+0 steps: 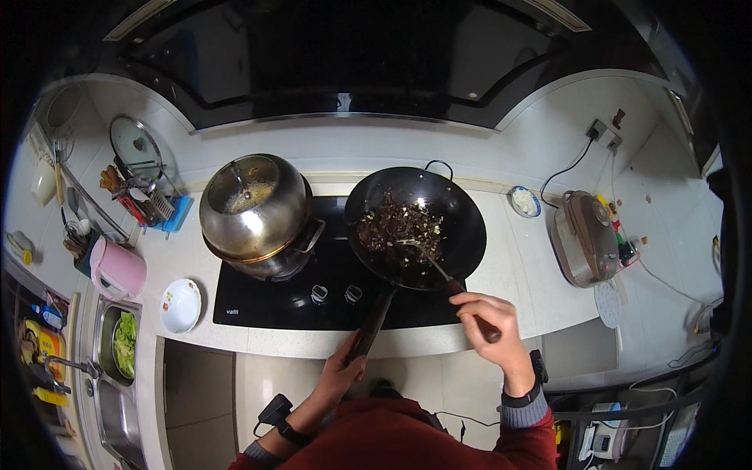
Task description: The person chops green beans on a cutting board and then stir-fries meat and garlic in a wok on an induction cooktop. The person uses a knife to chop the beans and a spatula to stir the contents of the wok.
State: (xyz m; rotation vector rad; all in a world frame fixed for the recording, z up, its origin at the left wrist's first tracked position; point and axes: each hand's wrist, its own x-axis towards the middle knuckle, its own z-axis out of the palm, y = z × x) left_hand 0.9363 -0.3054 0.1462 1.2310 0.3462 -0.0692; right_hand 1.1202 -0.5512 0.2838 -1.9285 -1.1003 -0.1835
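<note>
A black wok (461, 235) sits on the right side of the black glass gas hob (264, 308). Dark chopped food with pale bits (390, 226) lies in its left part. My left hand (346, 365) is closed round the wok's long dark handle (376, 320), just past the counter's front edge. With my right hand (490, 329) I hold the wooden grip of a metal spatula (437, 267), whose head is in the food. On the hob's left side stands a steel pot (270, 267) under a tall domed lid (235, 217) with a glass top.
A floral bowl (181, 305) and a pink pitcher (120, 267) stand left, near a sink (120, 417) with leafy greens (125, 343). A utensil rack (153, 202) is at the back left. Right are a small bowl of white bits (526, 201) and a rice cooker (584, 238). A range hood (346, 64) is above.
</note>
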